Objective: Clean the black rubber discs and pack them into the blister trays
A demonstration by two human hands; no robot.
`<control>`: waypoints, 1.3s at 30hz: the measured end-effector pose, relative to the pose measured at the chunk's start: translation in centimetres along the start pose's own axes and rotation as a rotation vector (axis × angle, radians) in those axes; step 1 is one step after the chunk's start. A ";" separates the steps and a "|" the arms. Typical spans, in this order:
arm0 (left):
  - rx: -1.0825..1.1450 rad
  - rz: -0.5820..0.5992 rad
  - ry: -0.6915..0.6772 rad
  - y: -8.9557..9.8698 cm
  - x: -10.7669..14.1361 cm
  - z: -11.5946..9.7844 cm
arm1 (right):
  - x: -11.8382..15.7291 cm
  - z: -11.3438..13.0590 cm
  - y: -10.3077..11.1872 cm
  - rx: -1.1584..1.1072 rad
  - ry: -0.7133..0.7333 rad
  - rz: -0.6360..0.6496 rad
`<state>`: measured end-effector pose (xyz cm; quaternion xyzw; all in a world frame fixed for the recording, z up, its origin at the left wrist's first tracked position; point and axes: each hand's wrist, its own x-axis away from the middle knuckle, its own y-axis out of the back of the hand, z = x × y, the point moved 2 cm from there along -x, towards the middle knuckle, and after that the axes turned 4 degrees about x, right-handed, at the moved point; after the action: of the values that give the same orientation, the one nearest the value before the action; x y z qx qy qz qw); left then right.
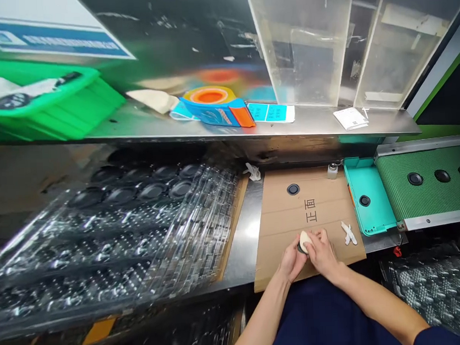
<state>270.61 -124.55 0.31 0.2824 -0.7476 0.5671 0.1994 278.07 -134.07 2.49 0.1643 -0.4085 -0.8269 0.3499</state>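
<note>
L hand (292,261) grips dark disc (301,248), R hand (323,254) fingers pinch cream pad (304,240) against it, over cardboard (278,211).

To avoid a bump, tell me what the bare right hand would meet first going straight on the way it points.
Pointing forward and leftward with a cream oval pad, the right hand would probably first meet the dark round part in the left hand, then that hand; depth is unclear.
</note>
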 end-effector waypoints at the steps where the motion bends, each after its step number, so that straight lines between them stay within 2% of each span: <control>1: 0.007 0.007 -0.003 -0.3 -0.1 0.1 | -0.1 -0.1 0.0 0.016 -0.037 -0.018; 3: 0.029 0.006 -0.032 -0.7 -0.3 0.3 | -0.2 -0.1 0.1 0.031 -0.089 -0.054; 7: 0.071 0.022 -0.053 -1.1 -0.8 0.2 | -0.4 0.1 -0.2 -0.034 -0.019 -0.062; 10: 0.065 -0.021 -0.071 -0.8 -1.3 0.2 | -0.7 -0.2 -0.4 -0.015 -0.116 -0.090; 15: 0.044 -0.035 -0.105 -0.1 -1.9 0.4 | -0.5 -0.1 -0.2 0.012 -0.080 -0.016; 19: -0.007 -0.047 -0.208 0.0 -2.1 0.0 | -0.5 -0.2 0.5 0.106 -0.211 0.049; 22: -0.032 -0.068 -0.262 -0.1 -2.1 -0.2 | -0.8 0.1 0.5 0.096 -0.161 0.106; 26: -0.061 -0.109 -0.263 0.1 -2.1 0.2 | -0.8 0.1 0.1 0.095 -0.246 0.079; 28: -0.074 -0.119 -0.251 0.4 -2.1 0.4 | -0.5 -0.1 -0.5 0.054 -0.184 0.124; 30: -0.089 -0.139 -0.239 0.7 -2.1 0.1 | -0.6 -1.1 -1.0 0.031 -0.198 0.168; 32: -0.107 -0.157 -0.251 1.1 -2.1 -0.8 | -1.0 -2.8 -0.9 0.051 -0.289 0.156; 34: -0.117 -0.165 -0.285 1.5 -2.1 -2.1 | -1.4 -4.6 -0.3 0.107 -0.286 0.126; 37: -0.080 -0.187 -0.245 2.0 -1.7 -4.1 | -1.3 -6.7 1.2 0.272 -0.160 0.018; 39: -0.010 -0.184 -0.159 2.2 -1.2 -4.6 | -0.8 -8.1 2.3 0.374 -0.179 -0.087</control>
<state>270.01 -119.48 -0.81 0.3929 -0.7348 0.5185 0.1919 284.15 -139.06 -0.63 0.1699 -0.5768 -0.7622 0.2397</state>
